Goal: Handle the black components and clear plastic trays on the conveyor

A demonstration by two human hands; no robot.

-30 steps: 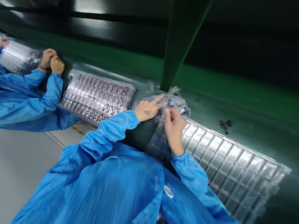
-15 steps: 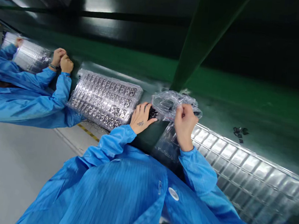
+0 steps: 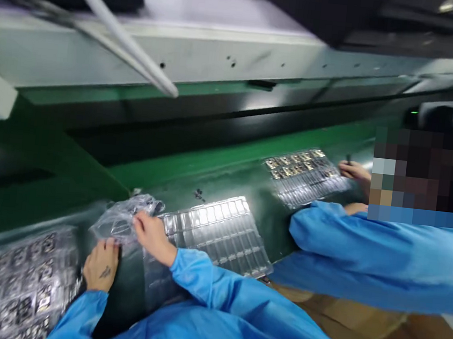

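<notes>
A crumpled clear plastic bag [image 3: 118,216] lies on the green work surface in front of me. At its upper right side, my right hand [image 3: 155,238] pinches the film between thumb and fingers. My left hand [image 3: 102,265] is curled at the bag's near edge, with its fingertips partly hidden against the film. Left of that hand is a clear compartment tray [image 3: 69,261] filled with small metallic and black parts. To the right, beyond my right wrist, lies a clear tray [image 3: 213,216] with no parts visible in its compartments.
A few small black pieces [image 3: 198,194] lie behind the right tray. A co-worker's hand [image 3: 354,172] holds a dark thin object beside a partly filled tray [image 3: 303,172]. A white beam [image 3: 205,59] crosses overhead; cardboard [image 3: 356,323] is below right.
My view has swung to the right, bringing another co-worker and the beam into sight. My right hand still pinches the bag. My left fingers, spread earlier, are now drawn together at its edge.
</notes>
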